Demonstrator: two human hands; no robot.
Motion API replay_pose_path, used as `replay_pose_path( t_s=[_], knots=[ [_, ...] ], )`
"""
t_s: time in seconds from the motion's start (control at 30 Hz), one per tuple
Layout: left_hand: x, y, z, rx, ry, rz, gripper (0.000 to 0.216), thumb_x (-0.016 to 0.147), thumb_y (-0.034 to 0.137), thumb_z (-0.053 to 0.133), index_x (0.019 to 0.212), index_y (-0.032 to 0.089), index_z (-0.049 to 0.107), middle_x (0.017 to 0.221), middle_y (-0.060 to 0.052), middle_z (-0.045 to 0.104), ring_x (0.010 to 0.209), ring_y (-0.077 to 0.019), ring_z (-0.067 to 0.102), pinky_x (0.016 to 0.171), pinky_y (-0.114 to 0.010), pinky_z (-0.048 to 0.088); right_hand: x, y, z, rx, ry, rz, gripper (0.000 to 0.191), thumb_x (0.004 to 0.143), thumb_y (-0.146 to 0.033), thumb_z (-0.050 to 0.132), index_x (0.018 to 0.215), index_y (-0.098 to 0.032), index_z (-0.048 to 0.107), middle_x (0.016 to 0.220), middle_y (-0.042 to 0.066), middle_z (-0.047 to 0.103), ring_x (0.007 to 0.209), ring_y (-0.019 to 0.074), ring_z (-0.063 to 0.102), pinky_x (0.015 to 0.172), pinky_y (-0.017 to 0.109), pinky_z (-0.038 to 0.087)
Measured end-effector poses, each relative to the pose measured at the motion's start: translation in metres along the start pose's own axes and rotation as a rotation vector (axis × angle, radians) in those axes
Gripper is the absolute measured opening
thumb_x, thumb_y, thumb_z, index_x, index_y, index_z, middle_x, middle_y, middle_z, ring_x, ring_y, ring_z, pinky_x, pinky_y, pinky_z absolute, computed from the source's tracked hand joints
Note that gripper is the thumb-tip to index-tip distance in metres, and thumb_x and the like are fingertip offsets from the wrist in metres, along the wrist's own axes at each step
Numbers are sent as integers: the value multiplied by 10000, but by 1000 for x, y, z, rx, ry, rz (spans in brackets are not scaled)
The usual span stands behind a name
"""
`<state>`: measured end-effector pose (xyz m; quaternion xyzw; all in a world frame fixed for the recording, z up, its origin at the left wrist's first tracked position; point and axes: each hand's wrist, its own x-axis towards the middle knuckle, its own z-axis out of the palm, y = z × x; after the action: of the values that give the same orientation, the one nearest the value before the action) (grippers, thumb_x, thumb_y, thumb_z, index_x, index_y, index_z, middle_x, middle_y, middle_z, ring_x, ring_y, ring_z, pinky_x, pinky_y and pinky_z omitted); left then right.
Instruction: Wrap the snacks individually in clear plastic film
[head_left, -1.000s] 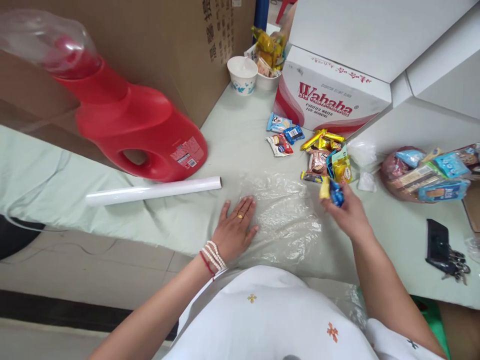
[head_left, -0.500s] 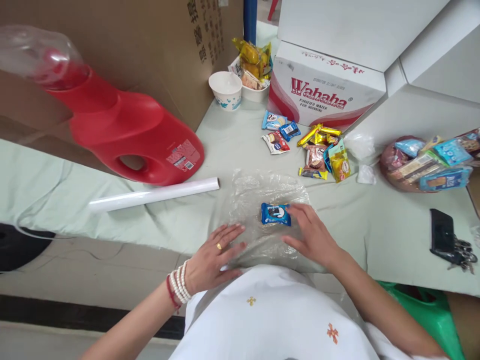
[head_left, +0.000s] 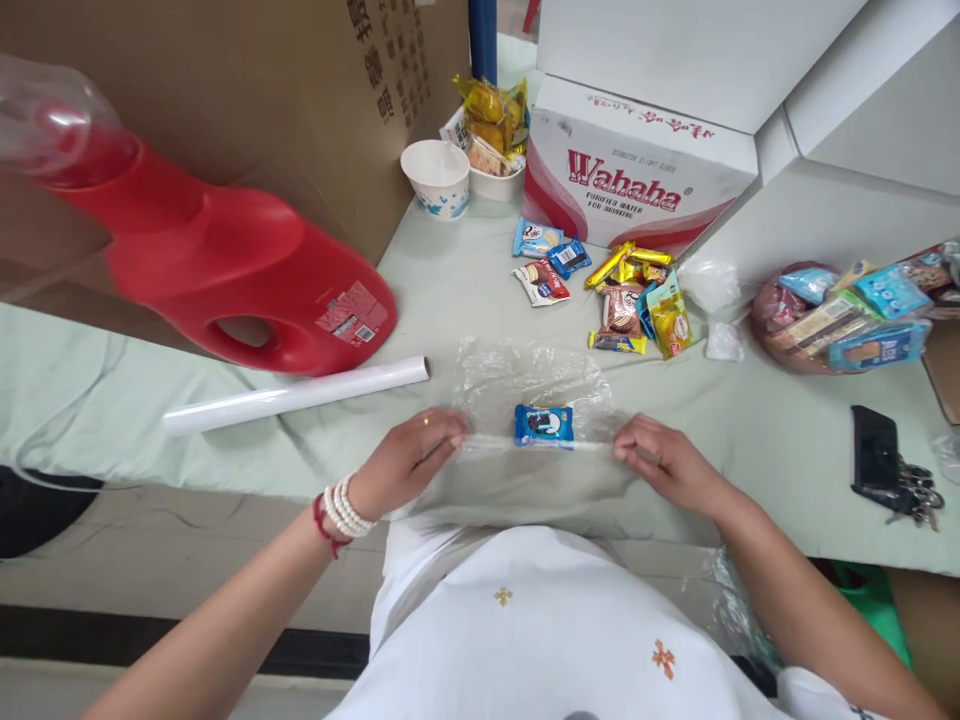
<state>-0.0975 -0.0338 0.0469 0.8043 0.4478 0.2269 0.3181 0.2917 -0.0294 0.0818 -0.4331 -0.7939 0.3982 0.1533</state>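
While left hand and right hand pinch one clear plastic sheet, one blue packet lies between them.
Both hands are closed, thumb against fingers, each gripping one side of the sheet; its pale band runs straight from grip to grip, the packet about midway along. Farther ahead of the grips stand one carton, one white cup and one white tub filled with snacks; three loose packets lie nearer, beside a heap too overlapped to count. Left of the left grip are one white roll and one red bottle; right of the right grip, one filled bowl, one flat black object and one bunch of keys.
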Motion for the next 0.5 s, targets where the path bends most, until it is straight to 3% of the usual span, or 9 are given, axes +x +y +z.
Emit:
replay_pose_path(
  t_s=[0.1,0.17,0.3,0.4,0.43,0.5],
  knots=[
    [30,-9,1,126,43,-139,297,1018,355,420,921,200,654,952,-73,729,899,-218,680,849,-362,550,26,7,-11,-17,47,133,292,1023,-444,490,892,-221,626,808,43,657,759,190,597,709,302,469],
    [45,-13,6,256,134,-207,272,973,354,468,968,174,673,990,-115,716,946,-268,657,888,-426,539,43,15,-9,-55,45,215,299,997,-449,499,879,-209,632,763,26,649,699,177,573,665,281,432],
    [44,6,16,508,503,-232,261,938,275,524,1095,149,690,1172,-180,659,1120,-325,589,996,-513,470,60,30,1,-108,-14,290,272,956,-415,505,856,-200,638,724,9,644,650,166,546,642,266,382],
    [26,37,25,623,717,-154,257,922,201,550,1129,217,700,1111,-134,657,1049,-298,594,975,-515,439,59,36,5,-124,-43,331,259,942,-405,509,845,-204,639,690,0,624,628,163,528,623,262,359],
    [20,47,30,641,721,-94,302,908,192,568,1172,254,699,1075,-117,658,1011,-287,590,963,-507,431,58,37,4,-125,-52,338,261,942,-405,508,842,-204,640,688,0,622,629,163,528,620,260,358],
    [16,60,44,626,612,39,430,899,203,591,1302,333,663,1036,-90,668,975,-265,584,954,-473,409,54,39,1,-129,-67,345,274,952,-410,500,842,-204,643,692,2,627,631,164,529,615,260,362]
  ],
)
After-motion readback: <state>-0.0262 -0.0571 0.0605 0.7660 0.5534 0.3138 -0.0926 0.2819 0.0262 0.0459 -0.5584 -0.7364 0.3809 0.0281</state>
